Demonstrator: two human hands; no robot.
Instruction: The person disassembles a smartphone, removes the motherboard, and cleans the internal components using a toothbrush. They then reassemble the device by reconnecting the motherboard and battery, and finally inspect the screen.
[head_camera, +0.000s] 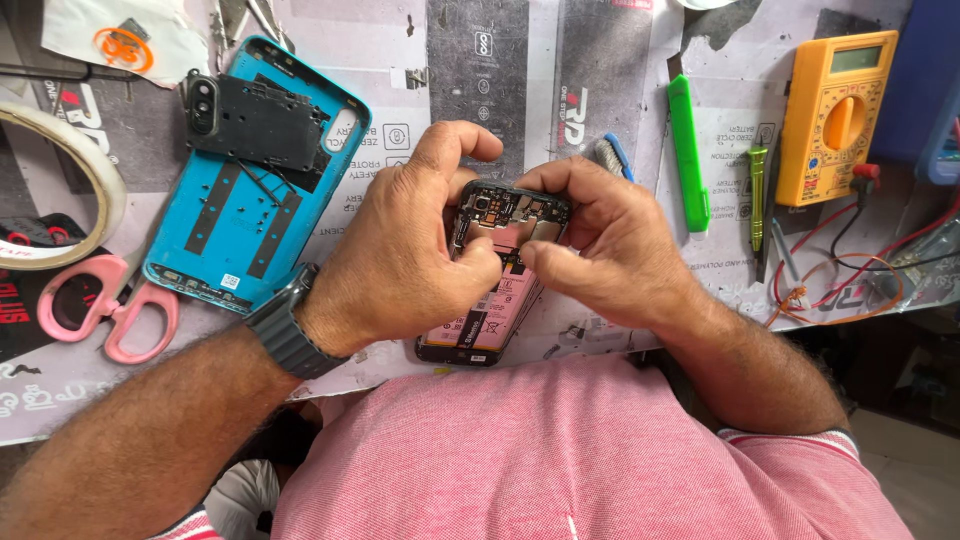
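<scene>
Cluttered bench (560, 60); hands' fingers (480, 262) hide opened phone's (510, 215) middle.

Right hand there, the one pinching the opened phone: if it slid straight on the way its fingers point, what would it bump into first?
The right hand points across the opened phone toward the left hand. Their fingertips nearly meet already, so it would probably hit the left hand's fingers first; farther along lies the blue back cover.

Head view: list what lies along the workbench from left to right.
Roll of pale tape → pink-handled scissors → blue plastic phone back cover → opened phone held in both hands → green utility knife → yellow multimeter.
</scene>
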